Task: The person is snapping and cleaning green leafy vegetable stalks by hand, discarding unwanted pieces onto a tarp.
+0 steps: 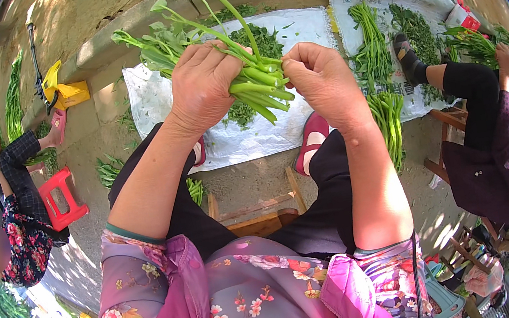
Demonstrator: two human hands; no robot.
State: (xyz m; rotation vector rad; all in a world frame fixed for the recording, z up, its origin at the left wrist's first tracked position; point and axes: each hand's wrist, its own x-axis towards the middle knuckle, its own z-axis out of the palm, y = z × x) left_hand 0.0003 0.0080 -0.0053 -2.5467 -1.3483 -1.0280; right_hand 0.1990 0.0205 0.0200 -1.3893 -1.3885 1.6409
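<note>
A bunch of leafy green-stemmed vegetables [261, 84] is held up in front of me, its pale stem ends toward the right and its leaves toward the upper left. Wrapped round the middle of the bunch is my left hand [209, 84], closed. My right hand [325, 85] is closed in a pinch at the stem ends, thumb against forefinger, on a green stem. One long stem [232, 11] sticks out above the rest. Below the bunch, a white plastic sheet [221, 147] lies on the ground with a pile of loose leaves [258, 39].
To the right, bundled green stems [371, 41] lie on a second white sheet [410, 96]. A co-worker [497, 146] sits there holding greens. On the left, another person [23, 234] sits near a red plastic stool [62, 198] and a yellow bag [65, 90]. A concrete curb [135, 30] runs behind the sheets.
</note>
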